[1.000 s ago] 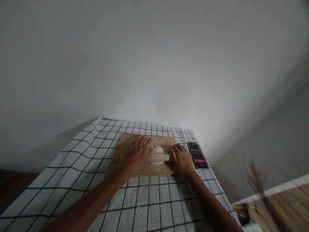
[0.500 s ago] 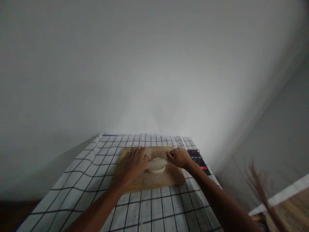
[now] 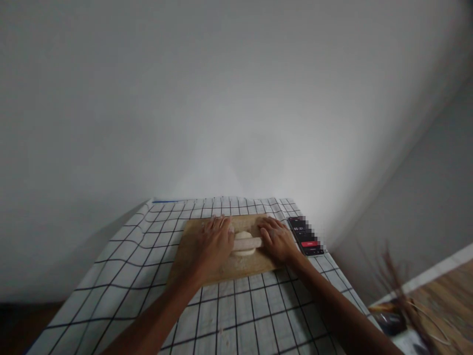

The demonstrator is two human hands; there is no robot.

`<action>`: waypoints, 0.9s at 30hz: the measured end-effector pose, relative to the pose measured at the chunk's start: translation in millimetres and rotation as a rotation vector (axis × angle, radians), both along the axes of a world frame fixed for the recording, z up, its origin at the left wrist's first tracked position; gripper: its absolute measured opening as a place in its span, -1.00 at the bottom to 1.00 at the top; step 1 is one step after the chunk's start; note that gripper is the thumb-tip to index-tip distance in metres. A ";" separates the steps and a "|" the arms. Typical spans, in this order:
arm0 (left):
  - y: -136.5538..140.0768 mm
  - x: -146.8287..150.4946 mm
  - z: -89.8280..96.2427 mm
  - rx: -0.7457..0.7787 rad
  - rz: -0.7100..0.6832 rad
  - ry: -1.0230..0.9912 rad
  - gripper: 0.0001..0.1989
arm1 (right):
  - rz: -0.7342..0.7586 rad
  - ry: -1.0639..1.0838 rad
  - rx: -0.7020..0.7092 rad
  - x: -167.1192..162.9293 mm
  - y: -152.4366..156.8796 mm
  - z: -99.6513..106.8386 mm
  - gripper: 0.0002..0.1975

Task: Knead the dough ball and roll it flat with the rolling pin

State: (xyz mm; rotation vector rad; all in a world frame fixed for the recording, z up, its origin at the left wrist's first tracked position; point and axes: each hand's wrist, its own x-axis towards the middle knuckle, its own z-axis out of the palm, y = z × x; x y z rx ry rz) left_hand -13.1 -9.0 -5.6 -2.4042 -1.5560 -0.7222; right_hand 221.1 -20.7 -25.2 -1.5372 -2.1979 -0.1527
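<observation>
Dough disc lies on the wooden cutting board, right of its centre, with a slim rolling pin set crosswise over its middle. Compared with half a second ago, the right hand has changed: its curled fist is now laid out flat, palm down, over the pin's right end. The left hand remains palm down over the opposite end, fingers extended past the pin. Neither hand is wrapped round it; both lie open upon it, apart, with the dough between. In this inspector's judgement, both ends are again under even control and rolling is under way. Disc thickness cannot be determined. The board rests on a table dressed in a white cloth with a dark grid; pale specks are noted near the front. A phone with a timer display lies just right of the board. Behind stands a plain pale wall; at lower right, blurred brown twigs show before a wood-toned floor.
</observation>
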 end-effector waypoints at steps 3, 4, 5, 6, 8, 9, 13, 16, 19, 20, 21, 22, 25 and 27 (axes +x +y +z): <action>-6.2 -4.5 -5.7 0.016 -0.057 -0.003 -0.65 | -0.056 0.004 0.014 -4.6 -21.4 2.4 -0.63; -8.5 -6.6 -8.5 0.012 -0.069 -0.009 -0.65 | -0.073 0.001 0.016 -6.9 -29.6 4.2 -0.64; -10.9 -8.8 -11.5 0.007 -0.082 -0.014 -0.65 | -0.088 -0.005 0.014 -9.5 -37.9 6.4 -0.63; -13.3 -11.1 -14.6 0.004 -0.099 -0.018 -0.66 | -0.100 -0.015 0.009 -12.3 -45.8 8.9 -0.62; -18.0 -15.6 -20.2 0.012 -0.138 -0.017 -0.67 | -0.127 -0.040 -0.001 -17.7 -58.9 14.3 -0.60; -19.8 -17.5 -22.4 0.026 -0.152 -0.011 -0.68 | -0.139 -0.051 -0.009 -19.9 -63.3 17.0 -0.58; -20.7 -20.9 -24.7 0.070 -0.119 0.026 -0.70 | -0.164 -0.067 -0.073 -21.6 -59.9 26.4 -0.50; -12.8 -22.0 -22.2 0.079 -0.095 0.082 -0.69 | -0.157 -0.076 -0.095 -17.0 -36.4 34.6 -0.52; 3.8 -25.0 -24.9 0.086 -0.090 0.135 -0.66 | -0.112 -0.095 -0.133 -13.2 -4.2 42.8 -0.54; 10.9 -26.2 -27.8 0.084 -0.078 0.136 -0.65 | -0.096 -0.095 -0.144 -12.6 6.2 44.6 -0.55; 18.3 -27.2 -31.4 0.080 -0.062 0.125 -0.63 | -0.082 -0.090 -0.147 -12.2 15.7 45.5 -0.57; 25.6 -27.7 -35.4 0.074 -0.050 0.112 -0.62 | -0.071 -0.082 -0.145 -11.9 23.9 45.3 -0.60; 40.9 -25.6 -43.3 0.079 -0.024 0.058 -0.61 | -0.037 -0.061 -0.130 -10.2 38.4 38.5 -0.67; 42.3 -21.1 -40.4 0.093 -0.024 0.040 -0.61 | -0.021 -0.050 -0.132 -7.8 39.5 29.3 -0.66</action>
